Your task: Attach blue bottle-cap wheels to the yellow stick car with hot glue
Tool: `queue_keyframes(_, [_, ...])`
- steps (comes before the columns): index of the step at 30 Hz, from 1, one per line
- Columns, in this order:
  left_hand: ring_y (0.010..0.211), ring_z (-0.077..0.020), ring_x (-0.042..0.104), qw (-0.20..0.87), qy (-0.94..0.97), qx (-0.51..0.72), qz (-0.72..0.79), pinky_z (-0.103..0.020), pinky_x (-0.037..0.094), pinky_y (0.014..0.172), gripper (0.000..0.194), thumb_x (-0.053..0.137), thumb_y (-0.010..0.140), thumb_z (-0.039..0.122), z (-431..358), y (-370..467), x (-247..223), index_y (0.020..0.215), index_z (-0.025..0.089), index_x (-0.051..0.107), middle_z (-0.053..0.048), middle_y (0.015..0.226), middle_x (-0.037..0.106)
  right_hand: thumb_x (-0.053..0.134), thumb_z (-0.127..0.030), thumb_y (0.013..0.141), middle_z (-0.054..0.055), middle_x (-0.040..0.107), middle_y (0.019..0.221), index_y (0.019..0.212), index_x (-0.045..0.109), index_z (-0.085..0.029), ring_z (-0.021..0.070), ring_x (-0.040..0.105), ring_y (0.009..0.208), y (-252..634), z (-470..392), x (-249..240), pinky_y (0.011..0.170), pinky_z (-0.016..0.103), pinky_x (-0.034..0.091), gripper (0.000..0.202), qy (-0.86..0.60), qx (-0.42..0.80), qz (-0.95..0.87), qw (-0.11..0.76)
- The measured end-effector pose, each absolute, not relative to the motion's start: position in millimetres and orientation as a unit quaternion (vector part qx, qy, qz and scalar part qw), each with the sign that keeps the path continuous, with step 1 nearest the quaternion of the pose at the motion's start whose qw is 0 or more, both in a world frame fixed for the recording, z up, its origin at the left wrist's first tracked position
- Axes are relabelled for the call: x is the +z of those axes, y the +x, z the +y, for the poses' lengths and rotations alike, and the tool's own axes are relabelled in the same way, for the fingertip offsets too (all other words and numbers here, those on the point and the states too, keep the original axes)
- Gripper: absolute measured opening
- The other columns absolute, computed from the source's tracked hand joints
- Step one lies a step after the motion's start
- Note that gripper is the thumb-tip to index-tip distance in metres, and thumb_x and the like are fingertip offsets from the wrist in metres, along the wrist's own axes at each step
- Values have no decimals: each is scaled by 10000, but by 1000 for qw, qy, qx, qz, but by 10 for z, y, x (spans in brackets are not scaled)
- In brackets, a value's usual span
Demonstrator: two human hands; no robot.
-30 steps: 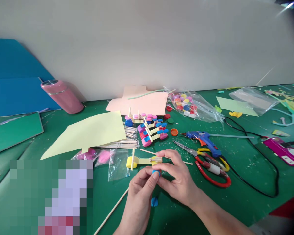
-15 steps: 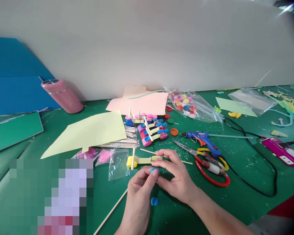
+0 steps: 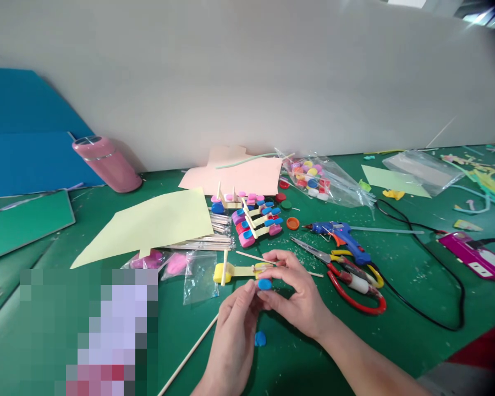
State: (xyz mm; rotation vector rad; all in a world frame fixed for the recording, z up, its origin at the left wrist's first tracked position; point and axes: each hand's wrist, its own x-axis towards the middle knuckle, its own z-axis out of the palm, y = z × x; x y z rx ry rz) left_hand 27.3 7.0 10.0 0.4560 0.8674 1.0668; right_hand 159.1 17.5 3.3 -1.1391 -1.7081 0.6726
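A small flattened blue oval of what looks like modelling clay (image 3: 264, 284) sits at the meeting fingertips of both hands. My left hand (image 3: 234, 330) has its thumb and fingers closed at the oval's left side. My right hand (image 3: 300, 296) curves round the right side, thumb below and index finger above, pinching it. Right behind them lies a yellow-ended stick model (image 3: 243, 271), its right end partly covered by my right fingers. On the table below the hands rests a second blue lump (image 3: 260, 339).
Several finished-looking stick models (image 3: 256, 223) stand behind. To the right lie scissors (image 3: 346, 275), a blue glue gun (image 3: 340, 234) with its cord, and a purple power strip (image 3: 474, 254). Yellow card (image 3: 148, 223), a pink bottle (image 3: 109, 165) and a thin wooden stick (image 3: 187, 355) are leftward.
The blue oval has turned more into view at the fingertips, and my left thumb has slid back off it to the left. The things on the table stay put.
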Motion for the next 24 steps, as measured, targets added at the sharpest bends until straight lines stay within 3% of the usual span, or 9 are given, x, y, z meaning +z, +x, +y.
queue_keyframes(9, [596, -80, 469, 740, 242, 459, 429, -169, 395, 598, 69, 684, 688, 213, 89, 279, 151, 667, 149, 698, 15, 596, 610, 626, -211, 760, 68, 488, 1140, 988, 639, -246, 211, 494, 1055, 1591, 179, 15, 889, 356, 443, 231, -445, 284, -726, 441])
queue_keyframes(15, [648, -94, 512, 722, 218, 477, 451, -178, 411, 619, 60, 715, 644, 208, 98, 278, 169, 672, 155, 712, -3, 654, 652, 646, -191, 724, 81, 477, 1166, 1076, 597, -225, 213, 489, 1066, 1595, 168, 36, 871, 342, 447, 357, -451, 254, -745, 421])
queue_keyframes(24, [639, -85, 499, 728, 258, 466, 431, -168, 405, 635, 37, 698, 665, 209, 78, 278, 159, 655, 177, 714, 22, 627, 641, 645, -186, 718, 64, 481, 1156, 1027, 612, -255, 228, 476, 1064, 1612, 158, 28, 840, 373, 438, 319, -457, 203, -758, 419])
